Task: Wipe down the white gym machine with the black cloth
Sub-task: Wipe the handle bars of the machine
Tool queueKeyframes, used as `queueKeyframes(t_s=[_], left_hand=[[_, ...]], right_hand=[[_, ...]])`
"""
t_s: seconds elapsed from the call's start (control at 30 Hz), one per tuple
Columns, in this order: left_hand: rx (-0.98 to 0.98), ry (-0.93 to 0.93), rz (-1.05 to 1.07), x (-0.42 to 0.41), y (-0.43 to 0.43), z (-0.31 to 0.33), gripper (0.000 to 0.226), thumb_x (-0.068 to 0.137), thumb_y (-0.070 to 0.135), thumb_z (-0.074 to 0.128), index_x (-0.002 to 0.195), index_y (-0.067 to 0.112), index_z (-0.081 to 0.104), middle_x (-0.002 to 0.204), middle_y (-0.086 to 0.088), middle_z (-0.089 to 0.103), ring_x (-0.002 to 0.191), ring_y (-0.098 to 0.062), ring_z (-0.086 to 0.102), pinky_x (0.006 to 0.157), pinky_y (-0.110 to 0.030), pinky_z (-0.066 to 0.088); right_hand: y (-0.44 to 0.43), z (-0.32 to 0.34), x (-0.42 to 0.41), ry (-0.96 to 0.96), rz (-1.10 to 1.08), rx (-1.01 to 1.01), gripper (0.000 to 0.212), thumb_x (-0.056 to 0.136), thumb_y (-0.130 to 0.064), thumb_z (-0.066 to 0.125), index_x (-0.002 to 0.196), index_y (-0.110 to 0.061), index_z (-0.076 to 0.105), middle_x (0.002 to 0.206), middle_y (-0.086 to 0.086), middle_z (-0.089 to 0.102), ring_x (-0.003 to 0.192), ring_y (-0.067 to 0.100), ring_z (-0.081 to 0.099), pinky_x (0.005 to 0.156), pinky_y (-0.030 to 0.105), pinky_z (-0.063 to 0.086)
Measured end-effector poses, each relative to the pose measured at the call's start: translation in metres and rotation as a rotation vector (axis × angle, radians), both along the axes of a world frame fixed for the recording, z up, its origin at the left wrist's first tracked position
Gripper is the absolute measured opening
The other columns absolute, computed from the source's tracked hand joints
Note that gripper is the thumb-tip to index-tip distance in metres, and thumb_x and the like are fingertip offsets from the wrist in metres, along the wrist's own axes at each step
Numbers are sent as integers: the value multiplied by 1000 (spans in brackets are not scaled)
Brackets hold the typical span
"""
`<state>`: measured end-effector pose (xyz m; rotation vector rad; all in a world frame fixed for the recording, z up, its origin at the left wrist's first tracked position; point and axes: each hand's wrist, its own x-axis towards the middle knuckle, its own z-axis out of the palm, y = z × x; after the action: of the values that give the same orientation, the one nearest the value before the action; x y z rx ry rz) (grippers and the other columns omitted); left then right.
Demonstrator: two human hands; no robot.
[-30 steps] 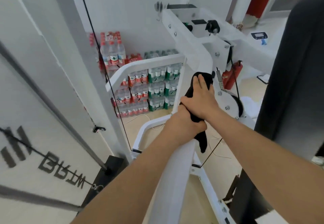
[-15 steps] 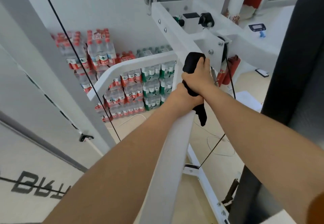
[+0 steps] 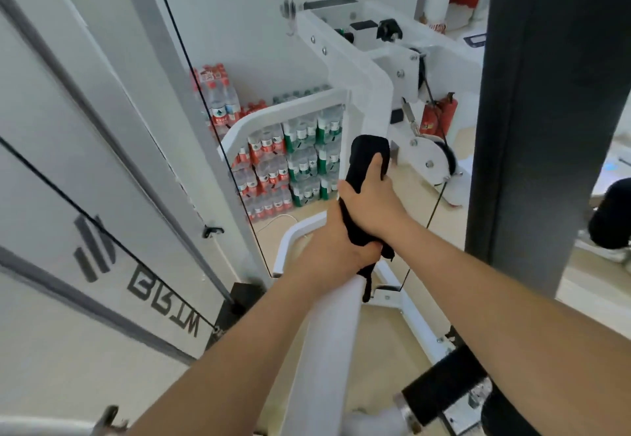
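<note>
The black cloth (image 3: 367, 162) is wrapped round a sloping white bar (image 3: 327, 340) of the gym machine, with the right hand (image 3: 375, 203) and left hand (image 3: 338, 248) clamped on it together, so wiping seems underway, the upper frame (image 3: 345, 60) probably left to do.

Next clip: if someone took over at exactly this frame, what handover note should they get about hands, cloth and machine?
Left hand: grips the black fabric cloth around the white tubular bar of the gym machine, lower of the two hands.
Right hand: grips the same cloth just above, thumb lying up along it.
Cloth: wrapped round the bar below its upper bend; one tail hangs loose.
Done: this bar is mid-wipe; how much is clean cannot be told.
Left: judging by position, the bar's lower length, the curved white side rail.
</note>
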<state>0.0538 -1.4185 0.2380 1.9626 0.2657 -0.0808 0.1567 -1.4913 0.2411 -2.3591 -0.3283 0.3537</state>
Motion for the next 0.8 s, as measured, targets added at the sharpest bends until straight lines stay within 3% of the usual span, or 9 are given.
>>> queueKeyframes(t_s=[0.13,0.23,0.3,0.37,0.47,0.53,0.7,0.8], left_hand=[[-4,-3,-32,-74,-7,1,68,90,26,67,145,23,25,112,9,64,97,-5,65,81,-25,55],[-104,17,-87,-121,-4,-3,59,96,36,58,146,29,28,124,9,62,108,-6,64,95,-33,53],[-280,46,-40,-145,6,-5,51,97,43,53,144,35,37,130,11,60,114,-5,62,100,-33,51],[-368,30,171,-167,19,-12,37,97,35,56,134,36,53,129,11,61,117,-8,60,101,-35,50],[-258,-55,290,-196,29,-27,37,88,-7,58,105,23,71,109,3,71,109,-16,64,94,-32,51],[-210,-37,198,-206,20,-31,28,89,-2,63,101,21,73,100,3,74,97,-11,68,84,-26,53],[-128,-150,353,-202,8,-42,11,92,18,66,97,22,76,90,7,75,63,2,61,57,-10,43],[-165,-176,307,-205,9,-41,14,96,17,60,92,22,72,82,6,72,67,-4,59,60,-17,43]], right_hand=[[-15,3,-64,15,113,-154,91,97,-63,35,154,-21,-22,162,24,0,134,42,41,106,42,37],[-36,8,-107,-2,205,-197,89,92,-72,33,154,-34,-18,164,15,-4,140,37,36,109,45,38],[-57,10,-138,-158,195,-155,82,91,-68,41,154,-40,-4,162,5,12,138,30,37,106,44,42],[-78,11,-173,-280,183,-33,64,91,-53,56,145,-37,26,142,-3,37,122,18,50,94,34,48],[-91,-1,-211,-271,268,93,25,91,-36,64,113,-34,54,111,-14,48,96,6,58,85,31,51],[-93,-9,-219,-305,247,113,18,91,-32,65,108,-31,58,107,-16,50,92,6,60,84,32,53],[-95,-10,-238,-315,245,160,17,86,-42,63,99,-36,55,100,-19,50,94,2,53,78,26,50],[-98,-9,-242,-275,261,176,25,77,-48,68,98,-38,59,99,-22,50,98,-1,52,75,20,49]])
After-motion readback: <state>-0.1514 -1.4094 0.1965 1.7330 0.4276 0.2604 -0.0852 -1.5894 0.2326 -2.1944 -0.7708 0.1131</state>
